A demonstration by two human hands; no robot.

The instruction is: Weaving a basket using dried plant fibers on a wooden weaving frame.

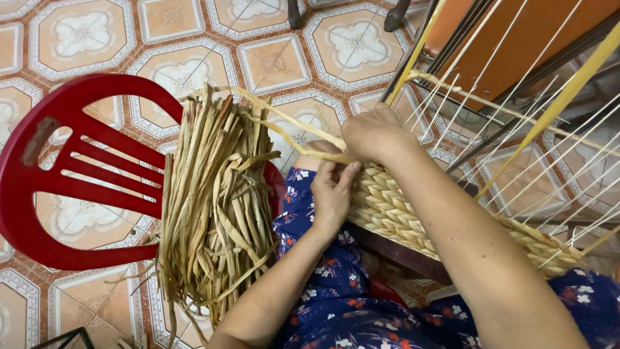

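Head view: the left hand (332, 190) pinches a dried reed strand (303, 143) at the near edge of the woven band (394, 210) lying across the lap. The right hand (374, 134), fingers curled shut, grips the same strand just beyond. A reed bundle (216, 200) rests on the red plastic chair (58, 194), left.

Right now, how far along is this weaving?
Done: a woven band of several plaited rows. In hand: both hands, left and right, work a dried strand at its edge. Left: bare strings on the frame, and a big bundle of strips.
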